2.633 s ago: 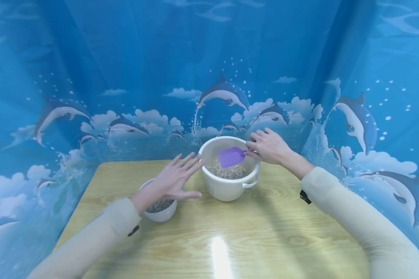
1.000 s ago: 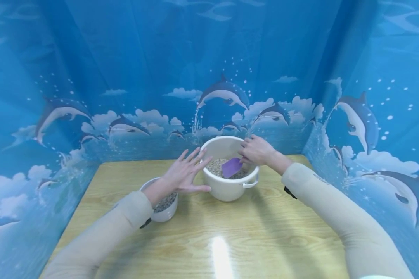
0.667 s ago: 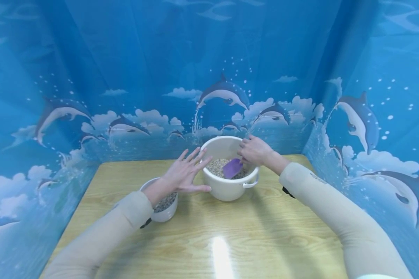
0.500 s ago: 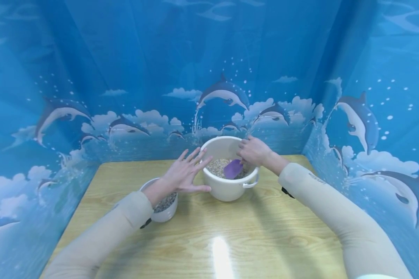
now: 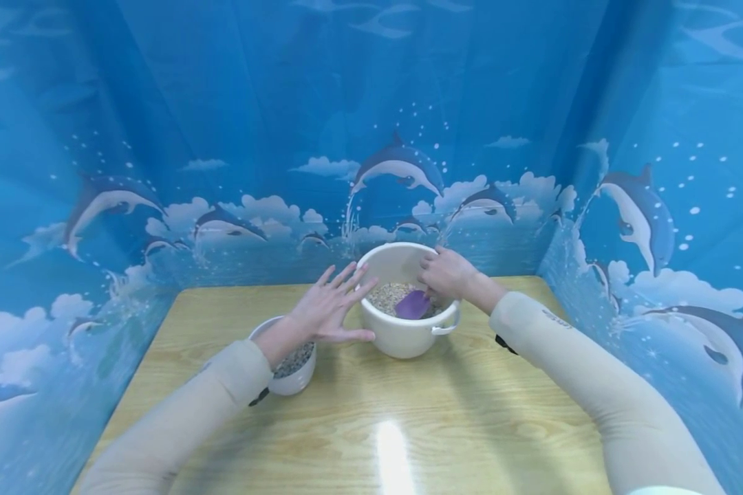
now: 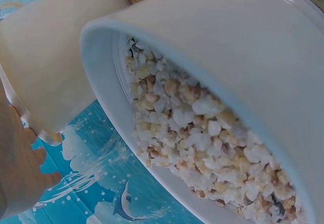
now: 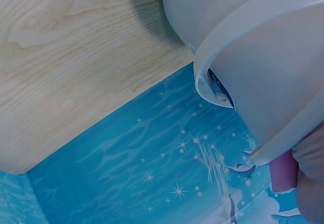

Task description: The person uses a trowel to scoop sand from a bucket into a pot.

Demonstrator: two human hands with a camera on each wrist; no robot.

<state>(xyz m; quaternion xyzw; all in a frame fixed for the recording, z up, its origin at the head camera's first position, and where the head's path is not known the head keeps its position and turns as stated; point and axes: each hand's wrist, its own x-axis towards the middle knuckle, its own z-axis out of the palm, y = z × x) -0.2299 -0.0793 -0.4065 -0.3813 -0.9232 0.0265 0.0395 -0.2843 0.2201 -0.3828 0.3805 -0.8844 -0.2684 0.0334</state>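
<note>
A white bucket holds small pale and brown gravel. My right hand reaches over its right rim and grips a purple scoop, whose blade lies against the gravel inside. In the right wrist view a purple end of the scoop shows beside my hand, below the bucket's rim. With fingers spread and thumb out, my left hand rests at the bucket's left rim; the left wrist view shows its fingertips at that rim. Under my left forearm stands a smaller white bowl of similar gravel.
Both containers stand on a wood-grain table. The bucket has a side handle at its right front. A blue dolphin-print curtain closes off the back and both sides of the table.
My right hand has brought the scoop from above the bucket down into it, and the blade has sunk lower toward the gravel. My left hand moved right to the rim, then stayed still.
</note>
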